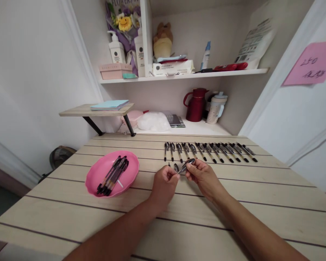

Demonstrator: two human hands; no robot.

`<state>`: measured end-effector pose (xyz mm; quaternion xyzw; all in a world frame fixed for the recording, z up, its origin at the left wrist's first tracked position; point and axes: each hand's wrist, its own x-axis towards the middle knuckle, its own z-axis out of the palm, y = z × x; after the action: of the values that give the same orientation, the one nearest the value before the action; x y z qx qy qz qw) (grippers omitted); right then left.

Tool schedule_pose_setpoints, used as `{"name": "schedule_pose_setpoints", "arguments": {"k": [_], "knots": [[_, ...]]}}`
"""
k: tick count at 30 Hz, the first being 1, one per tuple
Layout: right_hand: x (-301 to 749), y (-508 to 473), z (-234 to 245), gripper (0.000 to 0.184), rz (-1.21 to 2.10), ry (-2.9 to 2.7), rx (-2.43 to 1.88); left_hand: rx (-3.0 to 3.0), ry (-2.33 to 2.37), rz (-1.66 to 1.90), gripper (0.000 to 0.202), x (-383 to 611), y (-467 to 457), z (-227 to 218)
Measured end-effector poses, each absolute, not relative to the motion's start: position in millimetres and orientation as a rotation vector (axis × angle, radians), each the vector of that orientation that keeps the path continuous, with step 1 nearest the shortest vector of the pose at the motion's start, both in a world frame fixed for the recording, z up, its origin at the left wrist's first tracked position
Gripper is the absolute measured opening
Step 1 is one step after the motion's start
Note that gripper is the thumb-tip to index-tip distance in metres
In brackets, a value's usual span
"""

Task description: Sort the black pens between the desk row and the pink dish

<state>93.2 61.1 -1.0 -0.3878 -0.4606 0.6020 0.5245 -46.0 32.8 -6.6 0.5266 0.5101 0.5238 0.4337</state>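
My left hand point(165, 183) is closed, its fingertips pinching the near end of a black gel pen point(183, 167). My right hand point(203, 178) is also closed, with thumb and fingers on the dark, capped-looking end of that pen. A small dark piece point(176, 167) shows between the hands, and a thin point rises above the left fingers; I cannot tell whether either is held. Just beyond my hands, several black pens point(217, 152) lie side by side in a row. To the left, a pink dish point(91, 177) holds a bundle of similar pens point(114, 175) and a small white strip.
A raised wooden stand point(78, 110) with blue-covered notebooks point(110, 105) is at the table's back left. Behind the table are a red jug point(197, 105), a pale tumbler point(216, 108) and a white plastic bag point(153, 121). Bottles and boxes line the shelf point(220, 74) above.
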Motion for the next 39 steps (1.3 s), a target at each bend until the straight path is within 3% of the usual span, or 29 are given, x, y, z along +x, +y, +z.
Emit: {"name": "schedule_pose_setpoints", "arguments": {"k": [5, 10, 15, 20, 28, 33, 39], "knots": [[103, 67, -5, 0.035, 1.358, -1.073, -0.873, 1.509, 1.311, 1.279, 0.018, -59, 38, 10], [115, 78, -17, 0.036, 1.218, -1.077, -1.051, 1.97, 1.528, 1.342, 0.018, -90, 37, 57], [115, 83, -30, 0.033, 1.138, -1.171, -1.219, 2.12, 1.993, 0.997, 0.018, -141, 26, 90], [116, 85, -37, 0.031, 1.114, -1.253, -1.255, 1.984, 2.433, 0.493, 0.019, -194, 17, 82], [120, 88, -41, 0.033, 1.122, -1.306, -1.32, 1.906, 2.559, 0.046, 0.021, -215, 4, 53], [118, 88, -41, 0.033, 1.089, -1.346, -1.334, 1.959, 2.634, 0.192, 0.026, -201, 6, 55], [116, 86, -40, 0.026, 0.969, -1.491, -1.337, 2.263, 1.989, 0.443, 0.022, -129, 10, 46]]}}
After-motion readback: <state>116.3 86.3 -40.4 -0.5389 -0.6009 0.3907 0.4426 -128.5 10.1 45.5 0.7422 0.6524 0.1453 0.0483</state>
